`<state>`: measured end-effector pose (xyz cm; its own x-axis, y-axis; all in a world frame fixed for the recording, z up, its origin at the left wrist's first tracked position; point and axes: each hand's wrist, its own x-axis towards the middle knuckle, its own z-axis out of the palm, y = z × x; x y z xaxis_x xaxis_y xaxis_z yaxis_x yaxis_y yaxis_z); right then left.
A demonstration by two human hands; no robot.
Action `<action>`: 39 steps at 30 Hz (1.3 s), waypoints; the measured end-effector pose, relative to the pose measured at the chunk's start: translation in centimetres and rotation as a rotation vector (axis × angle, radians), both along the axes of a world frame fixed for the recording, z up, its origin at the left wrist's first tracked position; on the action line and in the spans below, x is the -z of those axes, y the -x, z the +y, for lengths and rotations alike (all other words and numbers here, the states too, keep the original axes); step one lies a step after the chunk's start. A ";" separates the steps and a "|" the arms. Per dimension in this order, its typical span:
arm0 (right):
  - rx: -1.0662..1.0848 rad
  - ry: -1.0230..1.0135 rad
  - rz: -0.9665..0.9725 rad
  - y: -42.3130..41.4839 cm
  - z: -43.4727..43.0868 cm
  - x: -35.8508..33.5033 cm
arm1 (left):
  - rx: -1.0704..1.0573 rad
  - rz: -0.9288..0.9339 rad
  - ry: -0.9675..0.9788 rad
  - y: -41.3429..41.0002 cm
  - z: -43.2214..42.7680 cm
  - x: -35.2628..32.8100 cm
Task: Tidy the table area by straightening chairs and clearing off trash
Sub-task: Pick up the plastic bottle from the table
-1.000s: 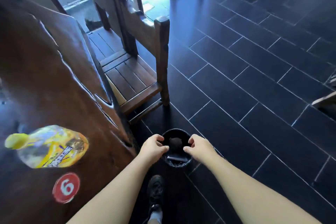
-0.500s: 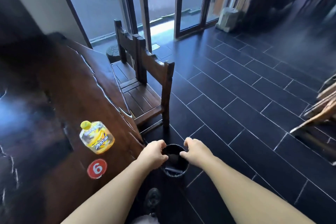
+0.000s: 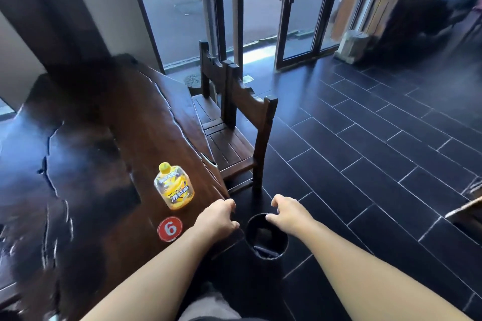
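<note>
A small black trash bin (image 3: 280, 242) stands on the dark floor by the table's near corner, with something dark inside it. My left hand (image 3: 216, 219) hovers over the edge of the wooden table (image 3: 91, 151), fingers loosely curled and holding nothing. My right hand (image 3: 287, 212) is just above the bin's far rim, with nothing in it. A yellow plastic bottle (image 3: 173, 186) with a yellow cap stands on the table near a red round "6" sticker (image 3: 169, 228). A dark wooden chair (image 3: 234, 138) is pushed in at the table's right side.
A second wooden chair (image 3: 208, 68) stands behind the first, near the glass doors (image 3: 300, 8). A stone block (image 3: 352, 45) sits by the door frame. Light wooden furniture (image 3: 467, 206) pokes in at the right edge. Dark tiled floor (image 3: 365, 164) spreads to the right.
Both hands have let go of the bin's rim and lifted away, the left toward the table corner. The view has risen and pulled back, showing more of the table and doors.
</note>
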<state>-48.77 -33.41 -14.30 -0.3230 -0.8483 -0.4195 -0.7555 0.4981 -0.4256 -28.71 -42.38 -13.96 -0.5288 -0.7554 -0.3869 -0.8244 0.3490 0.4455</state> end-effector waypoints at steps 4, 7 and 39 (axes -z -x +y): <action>-0.095 -0.010 0.017 -2.9 -3.4 -0.4 | -0.055 -0.018 0.020 -3.5 -2.2 -0.2; -0.119 0.005 -0.009 -5.6 -6.4 -0.8 | -0.096 -0.030 0.011 -6.4 -4.1 0.0; 0.131 0.233 -0.478 -18.4 -20.5 5.1 | -0.321 0.331 -0.038 -17.7 -16.1 8.0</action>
<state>-30.33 -53.92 -19.43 -0.2513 -0.9019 -0.3512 -0.3892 0.4264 -0.8165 -11.01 -58.52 -21.97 -0.3699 -0.8899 -0.2668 -0.6991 0.0775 0.7108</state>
